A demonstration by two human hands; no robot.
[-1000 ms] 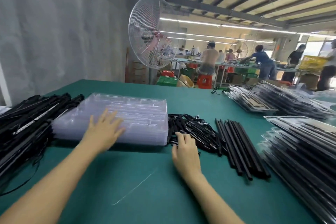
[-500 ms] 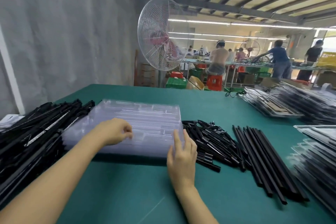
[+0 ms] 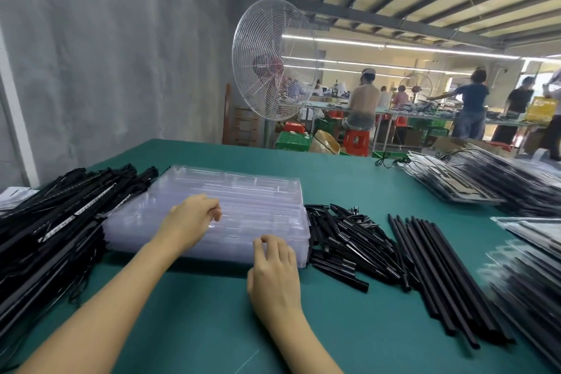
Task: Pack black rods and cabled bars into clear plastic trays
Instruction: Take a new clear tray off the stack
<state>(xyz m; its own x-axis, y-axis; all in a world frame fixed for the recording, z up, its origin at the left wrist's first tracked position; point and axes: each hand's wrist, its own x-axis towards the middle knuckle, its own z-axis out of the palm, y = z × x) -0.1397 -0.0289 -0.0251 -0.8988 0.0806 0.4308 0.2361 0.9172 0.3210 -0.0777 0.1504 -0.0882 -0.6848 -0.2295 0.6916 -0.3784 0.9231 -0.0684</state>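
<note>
At centre frame, over a stack of clear trays (image 3: 258,191), the left hand (image 3: 189,218) rests curled on top, the right hand (image 3: 273,270) curls at the near edge — grip unclear.

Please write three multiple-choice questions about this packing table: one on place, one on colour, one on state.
1. Where is the stack of clear trays? A) between the cabled bars and the short black pieces; B) at the far right edge; C) on the floor.
2. What colour is the table top? A) white; B) green; C) red.
3. What is the left hand doing? A) raised in the air; B) flat on the bare table; C) resting on the tray stack.
1 A: black piles flank it. 2 B: the bare surface is teal green. 3 C: its curled fingers lie on the top tray.
</note>
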